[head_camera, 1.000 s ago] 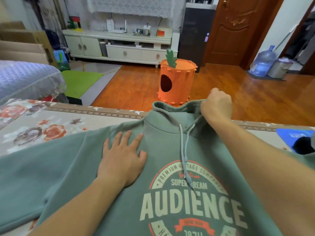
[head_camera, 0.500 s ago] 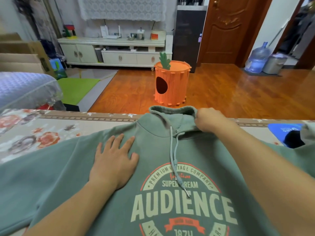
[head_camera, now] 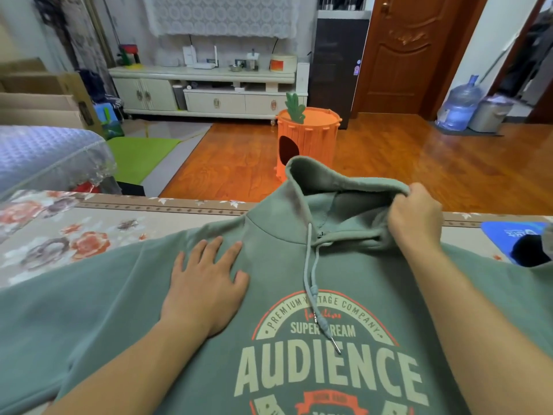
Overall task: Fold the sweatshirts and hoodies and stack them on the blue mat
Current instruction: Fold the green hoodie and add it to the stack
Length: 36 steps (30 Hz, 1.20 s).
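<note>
Hoodie (head_camera: 299, 295) lies under left hand (head_camera: 206, 283).

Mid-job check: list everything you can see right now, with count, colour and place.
hoodie: one, grey-green, spread front-up on the table, hood lifted
drawstring: one, grey, down the chest print
floral cloth: one, beige with red flowers, covering the table
blue mat: one, far right edge
carrot stool: one, orange, on the floor beyond
water jug: one, blue, by the door
left hand: flat on the chest
right hand: gripping the hood's edge
</note>
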Each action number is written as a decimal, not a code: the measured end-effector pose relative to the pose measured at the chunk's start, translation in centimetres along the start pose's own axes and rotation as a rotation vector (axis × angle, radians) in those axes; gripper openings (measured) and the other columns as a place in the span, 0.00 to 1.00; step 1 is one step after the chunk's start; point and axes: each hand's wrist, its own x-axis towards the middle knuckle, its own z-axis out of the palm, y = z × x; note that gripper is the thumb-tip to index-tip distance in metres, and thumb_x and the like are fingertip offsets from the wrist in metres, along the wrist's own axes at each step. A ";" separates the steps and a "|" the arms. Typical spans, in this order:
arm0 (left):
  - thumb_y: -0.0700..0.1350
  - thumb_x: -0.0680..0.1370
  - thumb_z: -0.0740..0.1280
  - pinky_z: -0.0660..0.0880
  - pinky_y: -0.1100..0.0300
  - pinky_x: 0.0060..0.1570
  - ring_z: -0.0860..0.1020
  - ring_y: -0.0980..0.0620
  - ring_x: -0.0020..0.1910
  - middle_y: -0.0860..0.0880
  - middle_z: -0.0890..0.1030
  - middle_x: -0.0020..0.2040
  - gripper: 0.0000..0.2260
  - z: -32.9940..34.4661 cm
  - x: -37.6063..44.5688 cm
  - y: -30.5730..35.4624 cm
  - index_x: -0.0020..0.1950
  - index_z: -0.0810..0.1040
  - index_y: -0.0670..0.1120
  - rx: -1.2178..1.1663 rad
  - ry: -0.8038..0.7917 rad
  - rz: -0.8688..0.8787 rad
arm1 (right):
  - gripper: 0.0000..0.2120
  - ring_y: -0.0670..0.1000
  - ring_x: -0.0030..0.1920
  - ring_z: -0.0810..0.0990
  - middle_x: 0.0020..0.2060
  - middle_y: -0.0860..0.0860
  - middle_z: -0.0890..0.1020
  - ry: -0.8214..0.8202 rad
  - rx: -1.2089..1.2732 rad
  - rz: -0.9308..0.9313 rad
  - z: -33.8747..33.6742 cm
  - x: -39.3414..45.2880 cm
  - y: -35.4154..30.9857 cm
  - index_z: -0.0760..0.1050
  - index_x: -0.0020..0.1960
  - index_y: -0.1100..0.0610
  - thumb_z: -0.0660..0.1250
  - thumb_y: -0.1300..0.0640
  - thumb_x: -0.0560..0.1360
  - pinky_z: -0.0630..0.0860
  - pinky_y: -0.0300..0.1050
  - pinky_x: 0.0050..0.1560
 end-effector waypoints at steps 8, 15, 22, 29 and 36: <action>0.62 0.76 0.59 0.71 0.46 0.62 0.73 0.41 0.63 0.43 0.76 0.62 0.25 -4.1 6.8 7.2 0.64 0.76 0.48 -0.220 0.197 -0.075 | 0.06 0.65 0.53 0.75 0.51 0.64 0.79 -0.045 0.152 0.066 0.3 -0.4 3.5 0.70 0.46 0.56 0.56 0.60 0.79 0.63 0.51 0.43; 0.52 0.77 0.71 0.74 0.50 0.52 0.78 0.41 0.57 0.43 0.78 0.62 0.24 -3.6 16.4 13.6 0.67 0.69 0.43 -0.549 -0.007 -0.246 | 0.06 0.64 0.49 0.75 0.48 0.63 0.79 -0.024 0.170 0.022 0.8 0.2 4.1 0.70 0.45 0.57 0.56 0.61 0.78 0.64 0.51 0.42; 0.37 0.73 0.60 0.67 0.53 0.47 0.72 0.42 0.49 0.45 0.75 0.50 0.12 -8.1 11.2 8.8 0.55 0.71 0.47 -0.636 0.693 -0.094 | 0.18 0.60 0.48 0.73 0.52 0.59 0.80 0.144 0.306 0.066 -2.2 1.4 4.2 0.75 0.55 0.54 0.55 0.68 0.72 0.67 0.48 0.46; 0.32 0.66 0.66 0.73 0.43 0.59 0.69 0.39 0.64 0.43 0.63 0.69 0.41 -4.8 5.8 4.1 0.76 0.62 0.55 -0.218 0.494 0.083 | 0.27 0.56 0.54 0.74 0.49 0.52 0.71 -0.064 0.250 -0.382 -3.6 0.3 2.7 0.78 0.52 0.51 0.58 0.77 0.64 0.71 0.46 0.52; 0.30 0.69 0.60 0.68 0.50 0.71 0.69 0.41 0.70 0.44 0.67 0.73 0.33 1.0 6.7 1.7 0.72 0.75 0.51 -0.221 0.357 0.193 | 0.19 0.59 0.58 0.71 0.54 0.55 0.73 -0.606 -0.332 -0.308 -2.7 -0.1 4.2 0.71 0.49 0.43 0.57 0.68 0.72 0.67 0.46 0.49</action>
